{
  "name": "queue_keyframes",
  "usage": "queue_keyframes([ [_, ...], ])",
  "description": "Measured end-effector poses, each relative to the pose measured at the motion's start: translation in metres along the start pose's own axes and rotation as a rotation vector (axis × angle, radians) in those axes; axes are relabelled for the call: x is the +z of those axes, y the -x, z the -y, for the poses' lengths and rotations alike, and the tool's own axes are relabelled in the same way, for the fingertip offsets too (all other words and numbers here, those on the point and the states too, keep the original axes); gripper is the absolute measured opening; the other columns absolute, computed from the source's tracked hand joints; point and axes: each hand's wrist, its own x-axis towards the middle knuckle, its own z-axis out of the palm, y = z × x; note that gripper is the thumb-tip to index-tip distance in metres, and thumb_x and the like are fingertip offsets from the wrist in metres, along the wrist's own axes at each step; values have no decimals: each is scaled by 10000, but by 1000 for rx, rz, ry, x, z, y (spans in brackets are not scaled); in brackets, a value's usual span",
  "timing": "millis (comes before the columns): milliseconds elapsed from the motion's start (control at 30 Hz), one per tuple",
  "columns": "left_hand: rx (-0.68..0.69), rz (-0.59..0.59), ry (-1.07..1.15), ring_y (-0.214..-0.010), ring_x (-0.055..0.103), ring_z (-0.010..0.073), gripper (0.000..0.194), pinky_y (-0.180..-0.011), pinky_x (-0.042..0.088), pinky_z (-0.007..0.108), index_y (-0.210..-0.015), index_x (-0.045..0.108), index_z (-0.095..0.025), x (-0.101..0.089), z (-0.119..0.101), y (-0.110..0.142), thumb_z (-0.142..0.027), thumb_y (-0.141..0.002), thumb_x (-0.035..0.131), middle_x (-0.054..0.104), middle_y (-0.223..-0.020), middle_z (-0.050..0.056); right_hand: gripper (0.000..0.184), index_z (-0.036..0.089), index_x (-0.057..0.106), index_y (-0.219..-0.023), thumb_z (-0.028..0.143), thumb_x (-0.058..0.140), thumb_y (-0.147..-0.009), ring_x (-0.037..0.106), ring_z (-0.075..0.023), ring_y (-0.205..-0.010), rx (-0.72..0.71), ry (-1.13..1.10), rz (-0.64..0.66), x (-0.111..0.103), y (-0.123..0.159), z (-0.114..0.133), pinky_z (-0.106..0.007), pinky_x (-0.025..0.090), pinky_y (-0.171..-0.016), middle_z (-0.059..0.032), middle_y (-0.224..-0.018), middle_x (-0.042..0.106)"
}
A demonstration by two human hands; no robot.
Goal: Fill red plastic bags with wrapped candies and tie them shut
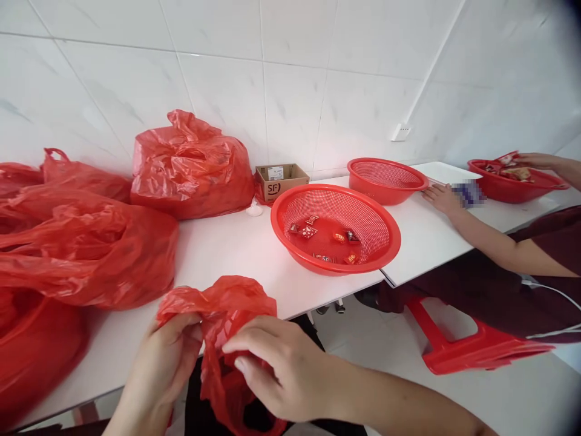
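Note:
Close to me, at the front edge of the table, a crumpled red plastic bag hangs between my two hands. My left hand is closed on the bag's left side, its thumb pressing the film. On the other side my right hand has its fingers bent around the plastic, thumb and forefinger close together. The bag's lower part droops over the edge toward my lap. Just beyond, a red perforated basket holds several small wrapped packets scattered on its bottom.
Filled red bags crowd the table's left side. A small cardboard box stands by the wall. Another red basket is behind. At right a co-worker's hand rests near a white tray; a red stool is below.

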Motion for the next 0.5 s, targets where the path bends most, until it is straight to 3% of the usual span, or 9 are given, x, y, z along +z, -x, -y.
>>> queue_keyframes([
  [67, -11, 84, -17, -543, 497, 84, 261, -465, 482, 155, -621, 530, -183, 1, -10, 9, -138, -480, 745, 547, -618, -45, 287, 124, 579, -1162, 168, 471, -899, 636, -219, -978, 162, 140, 99, 21, -2, -14, -345, 522, -860, -137, -1081, 676],
  [133, -51, 77, -55, -574, 527, 104, 326, -459, 492, 181, -712, 563, -203, -7, -23, 13, -140, -454, 754, 592, -707, -37, 321, 96, 594, -1175, 184, 484, -886, 638, -276, -1001, 295, 291, 195, 27, -4, -36, -413, 514, -856, -181, -1115, 668],
  [233, -79, -47, -127, -658, 591, 166, 464, -474, 521, 227, -822, 592, -232, -36, -43, 6, -100, -394, 713, 625, -786, -20, 386, 150, 605, -1237, 153, 494, -866, 625, -286, -1083, 312, 385, 264, 13, -6, -63, -419, 497, -889, -152, -1205, 661],
  [367, 35, -137, -192, -581, 489, 114, 362, -477, 457, 182, -743, 501, -219, -75, -47, -12, -83, -441, 647, 522, -686, -46, 462, 186, 591, -1293, 155, 546, -835, 602, -289, -1147, 263, 463, 331, -18, -16, -70, -414, 492, -915, -124, -1266, 641],
  [433, 186, -183, -332, -712, 534, 131, 327, -638, 495, 205, -808, 509, -228, -78, -39, -11, -122, -539, 662, 556, -801, -34, 483, 172, 591, -1292, 143, 568, -810, 606, -298, -1134, 265, 529, 358, -25, -24, -68, -431, 490, -918, -137, -1242, 646],
  [500, 365, -183, -545, -1040, 553, 206, 373, -941, 462, 297, -952, 535, -248, -67, -26, 0, -191, -622, 700, 576, -1058, 6, 512, 169, 587, -1296, 124, 587, -787, 596, -312, -1140, 254, 595, 369, -25, -33, -67, -457, 476, -941, -144, -1242, 635],
])
